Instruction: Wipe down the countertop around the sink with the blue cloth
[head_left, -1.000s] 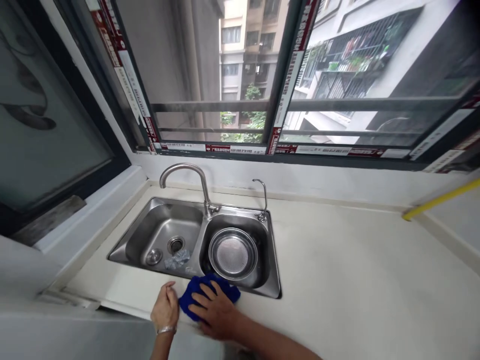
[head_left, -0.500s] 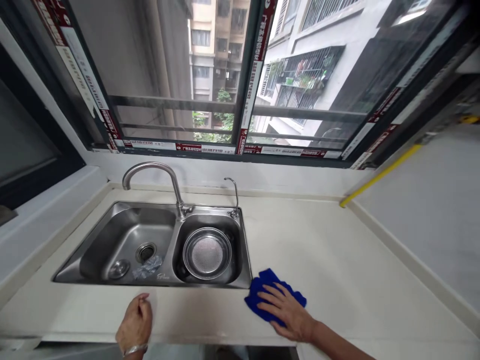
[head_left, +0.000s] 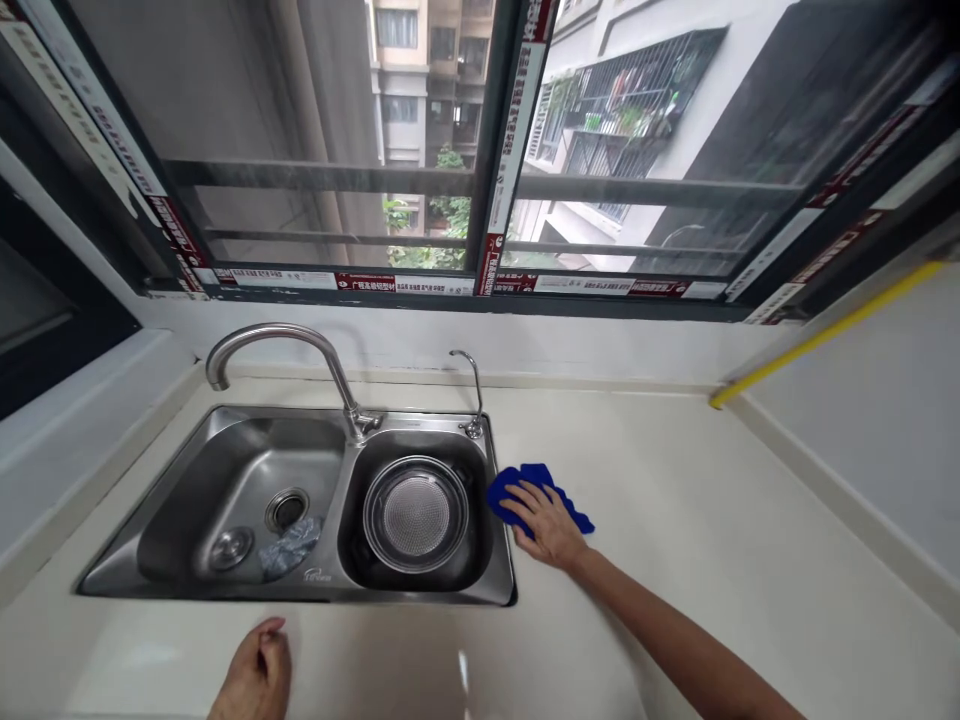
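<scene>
My right hand (head_left: 549, 520) lies flat, fingers spread, pressing a blue cloth (head_left: 534, 482) onto the cream countertop (head_left: 675, 520) just right of the steel double sink (head_left: 225, 590). My left hand (head_left: 255, 676) rests on the counter's front edge in front of the sink, fingers curled under, with nothing visible in it. The right basin holds a round steel strainer bowl (head_left: 415, 512). In the left basin lie a drain (head_left: 286, 508), a loose drain plug (head_left: 230, 546) and a crumpled clear wrapper (head_left: 289, 548).
A curved tap (head_left: 300, 345) and a small thin tap (head_left: 472, 385) stand behind the basins. A wide window with black frames (head_left: 495, 150) runs along the back wall. A yellow pipe (head_left: 825, 335) crosses the right wall.
My right hand slid the blue cloth from the counter's front edge, first rightward past the sink, then away from me along the sink's right rim. My left hand stayed at the front edge.
</scene>
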